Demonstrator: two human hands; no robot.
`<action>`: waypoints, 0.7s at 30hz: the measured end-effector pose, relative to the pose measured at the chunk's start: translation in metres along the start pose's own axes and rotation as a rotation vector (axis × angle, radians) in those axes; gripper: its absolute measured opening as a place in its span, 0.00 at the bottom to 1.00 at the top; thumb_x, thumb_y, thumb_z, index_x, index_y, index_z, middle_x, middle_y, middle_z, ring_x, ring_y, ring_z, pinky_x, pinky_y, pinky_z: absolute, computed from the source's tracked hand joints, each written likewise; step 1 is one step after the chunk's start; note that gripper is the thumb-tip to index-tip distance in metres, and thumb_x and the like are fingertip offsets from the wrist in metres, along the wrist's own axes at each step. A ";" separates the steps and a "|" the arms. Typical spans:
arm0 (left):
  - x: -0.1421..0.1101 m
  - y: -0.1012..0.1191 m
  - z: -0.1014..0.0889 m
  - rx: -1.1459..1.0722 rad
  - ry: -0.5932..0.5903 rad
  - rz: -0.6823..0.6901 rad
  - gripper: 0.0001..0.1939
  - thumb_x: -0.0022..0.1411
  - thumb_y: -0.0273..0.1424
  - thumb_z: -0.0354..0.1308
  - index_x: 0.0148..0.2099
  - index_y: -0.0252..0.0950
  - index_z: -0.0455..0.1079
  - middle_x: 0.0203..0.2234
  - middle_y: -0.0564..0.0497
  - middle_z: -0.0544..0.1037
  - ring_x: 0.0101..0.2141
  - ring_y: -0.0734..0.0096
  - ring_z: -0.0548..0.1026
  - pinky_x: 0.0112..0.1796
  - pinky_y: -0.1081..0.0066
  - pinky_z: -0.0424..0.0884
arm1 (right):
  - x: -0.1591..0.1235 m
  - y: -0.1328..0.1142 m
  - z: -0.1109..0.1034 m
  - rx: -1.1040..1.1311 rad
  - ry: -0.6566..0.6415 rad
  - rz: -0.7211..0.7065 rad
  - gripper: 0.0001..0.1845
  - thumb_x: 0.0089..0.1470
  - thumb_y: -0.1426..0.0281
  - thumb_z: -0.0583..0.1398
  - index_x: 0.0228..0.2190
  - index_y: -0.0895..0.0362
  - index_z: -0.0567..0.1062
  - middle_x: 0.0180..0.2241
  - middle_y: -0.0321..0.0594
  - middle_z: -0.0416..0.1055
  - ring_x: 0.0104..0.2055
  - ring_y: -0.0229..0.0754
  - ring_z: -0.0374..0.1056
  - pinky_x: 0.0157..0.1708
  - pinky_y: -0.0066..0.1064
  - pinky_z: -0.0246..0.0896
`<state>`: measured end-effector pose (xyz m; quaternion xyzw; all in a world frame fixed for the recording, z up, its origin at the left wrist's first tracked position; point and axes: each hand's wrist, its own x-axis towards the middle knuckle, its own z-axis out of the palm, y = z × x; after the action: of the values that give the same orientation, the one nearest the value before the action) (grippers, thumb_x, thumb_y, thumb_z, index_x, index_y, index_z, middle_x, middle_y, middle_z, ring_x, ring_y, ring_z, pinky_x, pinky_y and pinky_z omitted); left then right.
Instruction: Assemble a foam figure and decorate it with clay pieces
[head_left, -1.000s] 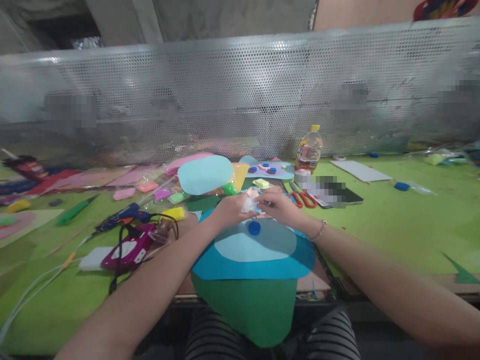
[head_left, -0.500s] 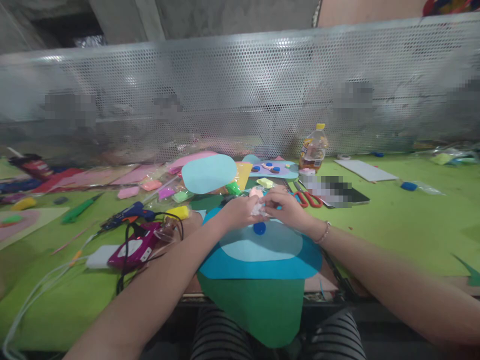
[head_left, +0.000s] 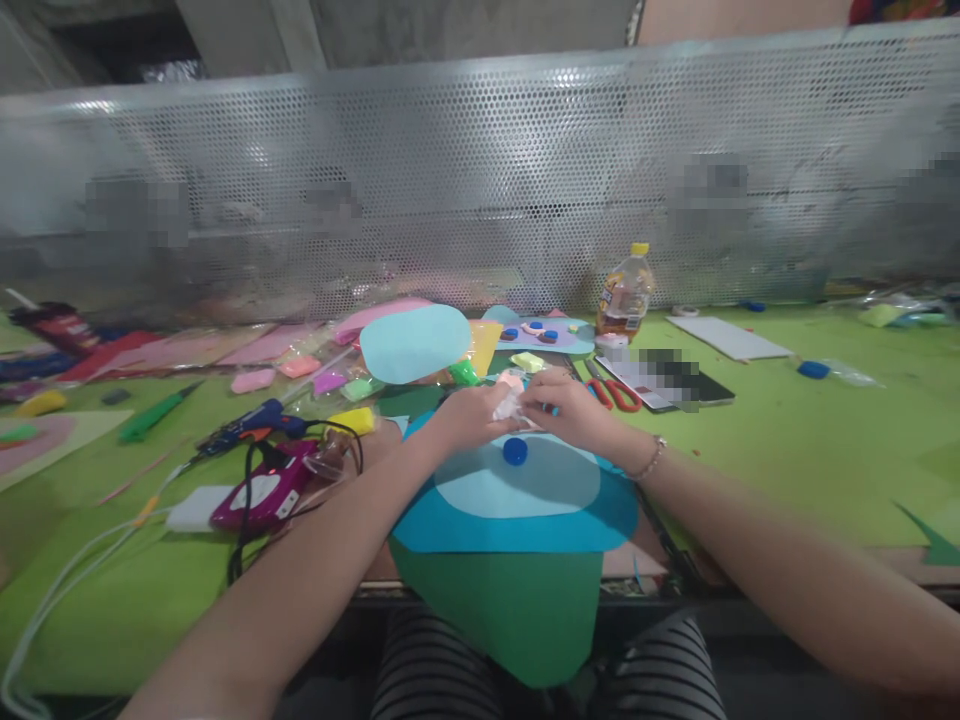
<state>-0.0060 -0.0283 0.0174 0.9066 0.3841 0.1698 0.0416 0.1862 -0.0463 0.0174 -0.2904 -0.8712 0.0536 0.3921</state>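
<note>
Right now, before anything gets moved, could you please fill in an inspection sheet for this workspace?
Surface: green cover on the table, scattered with craft things.
Job's things: blue disc on a light blue sheet, which lies on a darker blue sheet; a green sheet beneath juts past the near edge.
Clutter: red-handled scissors, bottle, glue gun, yellow packet.
Hands: left hand holds crumpled white material; right hand has fingertips at it, grip unclear.
Cables: white cable at left; black cord crosses a purple device.
Surroundings: perforated metal screen behind the table.
</note>
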 end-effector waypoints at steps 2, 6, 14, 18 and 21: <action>0.001 0.001 -0.001 -0.044 0.011 -0.026 0.26 0.59 0.48 0.48 0.52 0.34 0.61 0.36 0.45 0.76 0.37 0.58 0.74 0.32 0.68 0.64 | 0.000 0.000 -0.001 0.059 0.072 0.034 0.08 0.54 0.68 0.56 0.29 0.55 0.75 0.29 0.40 0.68 0.30 0.38 0.64 0.30 0.31 0.62; 0.001 0.003 0.000 -0.096 0.023 -0.047 0.28 0.58 0.50 0.49 0.52 0.34 0.62 0.36 0.45 0.76 0.36 0.59 0.74 0.32 0.69 0.64 | 0.001 -0.001 -0.002 0.061 0.135 0.106 0.09 0.54 0.67 0.57 0.28 0.56 0.75 0.29 0.40 0.67 0.27 0.36 0.64 0.27 0.30 0.63; 0.000 0.005 0.002 -0.019 -0.007 0.004 0.24 0.58 0.49 0.49 0.46 0.34 0.65 0.35 0.43 0.76 0.36 0.58 0.74 0.35 0.65 0.65 | -0.001 0.000 0.000 0.027 0.029 0.054 0.07 0.53 0.71 0.56 0.28 0.56 0.75 0.29 0.41 0.69 0.33 0.40 0.67 0.34 0.33 0.64; -0.001 0.008 -0.001 -0.045 0.040 -0.064 0.28 0.59 0.50 0.47 0.53 0.35 0.61 0.40 0.43 0.76 0.41 0.56 0.74 0.37 0.64 0.66 | 0.003 0.004 -0.004 0.151 0.201 0.260 0.11 0.53 0.64 0.57 0.24 0.57 0.73 0.25 0.39 0.69 0.26 0.37 0.66 0.28 0.30 0.63; 0.000 0.006 -0.003 0.015 0.065 -0.129 0.30 0.59 0.51 0.45 0.55 0.35 0.61 0.43 0.41 0.75 0.44 0.53 0.72 0.40 0.63 0.66 | 0.003 0.022 -0.011 0.296 0.341 0.551 0.16 0.51 0.56 0.57 0.26 0.57 0.70 0.19 0.35 0.67 0.21 0.36 0.64 0.23 0.29 0.63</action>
<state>-0.0032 -0.0327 0.0217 0.8743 0.4440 0.1931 0.0331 0.2024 -0.0284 0.0197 -0.4593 -0.6651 0.2336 0.5404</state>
